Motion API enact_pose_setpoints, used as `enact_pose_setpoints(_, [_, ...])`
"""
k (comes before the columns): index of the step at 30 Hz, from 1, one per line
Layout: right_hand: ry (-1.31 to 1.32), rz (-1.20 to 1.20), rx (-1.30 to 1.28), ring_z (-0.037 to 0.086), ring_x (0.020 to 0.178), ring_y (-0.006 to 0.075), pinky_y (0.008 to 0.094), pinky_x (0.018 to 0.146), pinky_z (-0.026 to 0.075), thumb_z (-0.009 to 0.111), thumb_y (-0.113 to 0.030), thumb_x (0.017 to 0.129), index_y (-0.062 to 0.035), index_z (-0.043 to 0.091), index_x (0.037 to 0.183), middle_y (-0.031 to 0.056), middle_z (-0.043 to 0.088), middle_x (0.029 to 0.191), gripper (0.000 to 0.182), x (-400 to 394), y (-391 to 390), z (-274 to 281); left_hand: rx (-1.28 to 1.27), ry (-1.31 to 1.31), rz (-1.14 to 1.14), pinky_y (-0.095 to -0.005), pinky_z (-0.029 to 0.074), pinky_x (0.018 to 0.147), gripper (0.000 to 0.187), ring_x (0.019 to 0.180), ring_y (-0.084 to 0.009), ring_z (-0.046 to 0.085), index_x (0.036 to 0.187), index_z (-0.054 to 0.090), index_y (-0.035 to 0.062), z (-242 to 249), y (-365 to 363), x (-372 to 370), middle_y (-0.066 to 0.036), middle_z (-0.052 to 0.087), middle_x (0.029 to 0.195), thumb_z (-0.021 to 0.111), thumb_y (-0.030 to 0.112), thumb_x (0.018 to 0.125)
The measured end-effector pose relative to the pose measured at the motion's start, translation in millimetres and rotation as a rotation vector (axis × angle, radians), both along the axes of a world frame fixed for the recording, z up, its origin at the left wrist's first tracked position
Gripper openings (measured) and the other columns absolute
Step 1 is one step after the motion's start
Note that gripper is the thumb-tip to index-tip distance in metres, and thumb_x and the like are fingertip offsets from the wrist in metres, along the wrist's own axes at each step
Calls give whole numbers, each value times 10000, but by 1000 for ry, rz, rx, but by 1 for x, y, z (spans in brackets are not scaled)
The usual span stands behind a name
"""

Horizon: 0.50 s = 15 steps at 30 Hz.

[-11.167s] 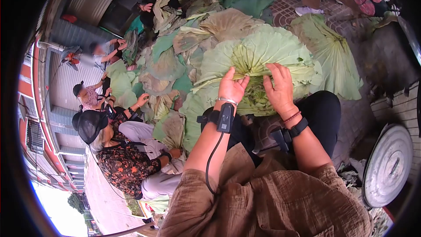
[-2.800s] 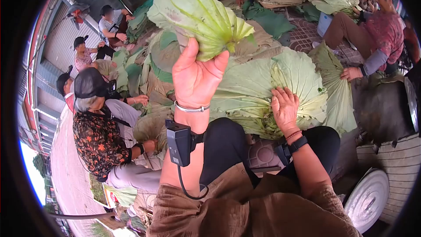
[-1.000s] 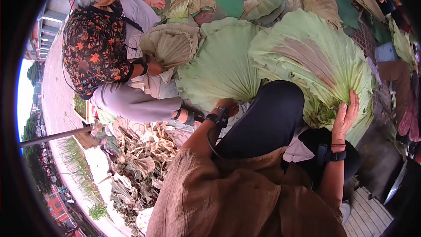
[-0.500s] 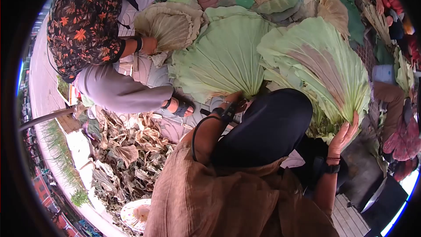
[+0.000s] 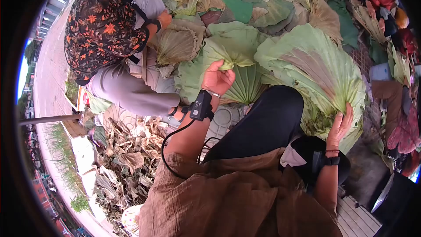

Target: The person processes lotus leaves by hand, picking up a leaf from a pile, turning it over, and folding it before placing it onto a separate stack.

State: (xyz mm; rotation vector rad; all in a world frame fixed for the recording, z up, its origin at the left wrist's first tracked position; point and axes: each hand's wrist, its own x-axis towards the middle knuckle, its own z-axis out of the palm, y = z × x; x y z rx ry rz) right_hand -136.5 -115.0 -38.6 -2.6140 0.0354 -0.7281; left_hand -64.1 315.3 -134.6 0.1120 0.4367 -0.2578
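Observation:
My left hand (image 5: 218, 79) pinches the gathered, pale green centre of a large lotus leaf (image 5: 237, 46), lifting it. Below it another green lotus leaf (image 5: 244, 83) lies spread, its veins fanning out. My right hand (image 5: 341, 125) lies along the narrow base of a stack of folded green lotus leaves (image 5: 313, 61), its fingers stretched out against them. The top leaf of that stack has a brownish patch. My dark-trousered knee (image 5: 274, 109) stands between the two hands.
A co-worker in a flowered shirt (image 5: 103, 28) sits at left beside brownish dried leaves (image 5: 180, 44). A heap of crumpled dry leaves (image 5: 131, 153) lies at lower left. More leaves (image 5: 276, 13) cover the ground ahead. Other people are at right near a pale bucket (image 5: 380, 72).
My left hand has moved up and left from the leaf's base, raising and folding a lotus leaf. My right hand stays at the stack. The co-worker's hand has lifted off the dried leaves.

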Motion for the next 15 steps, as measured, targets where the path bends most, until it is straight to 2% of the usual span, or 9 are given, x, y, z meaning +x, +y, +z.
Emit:
enact_pose_setpoints(3, [-22, 3, -10, 396, 1212, 356, 450, 1027, 279, 442, -319, 908, -28, 470, 1274, 177, 476, 1273, 468, 0, -1, -1, 20, -158, -7, -288, 503, 665, 197, 749, -210, 572, 949, 589, 1, 64, 12, 13, -139, 618, 887, 622, 146, 819])
enact_pose_setpoints(5, [-38, -18, -12, 400, 1210, 355, 448, 1025, 283, 447, -322, 906, -31, 475, 1270, 177, 481, 1267, 467, -1, -2, -1, 6, -289, -23, -302, 507, 638, 118, 732, -217, 607, 903, 609, 38, 114, 6, 20, -89, 657, 823, 613, 130, 830])
enact_pose_setpoints(7, [-58, 0, -30, 403, 1213, 353, 451, 1020, 283, 463, -333, 898, -43, 488, 1259, 169, 491, 1259, 464, -3, -1, 0, 26, -356, -62, -310, 500, 656, 136, 764, -220, 599, 928, 607, 39, 148, -4, 26, -95, 657, 858, 593, 147, 845])
enact_pose_setpoints(10, [-73, -53, -37, 402, 1221, 340, 453, 1021, 268, 501, -355, 870, -79, 502, 1249, 130, 504, 1255, 469, -6, -2, 0, -132, -560, -188, -315, 492, 676, 174, 802, -227, 599, 981, 604, 22, 194, -43, 36, -109, 659, 910, 568, 138, 857])
enact_pose_setpoints(15, [-111, -84, 1, 403, 1210, 329, 456, 1003, 264, 572, -350, 811, -92, 541, 1209, 113, 524, 1231, 475, -6, 0, 3, -229, -670, -395, -337, 487, 692, 193, 813, -233, 600, 1018, 596, 10, 246, -141, 42, -111, 659, 954, 546, 113, 863])
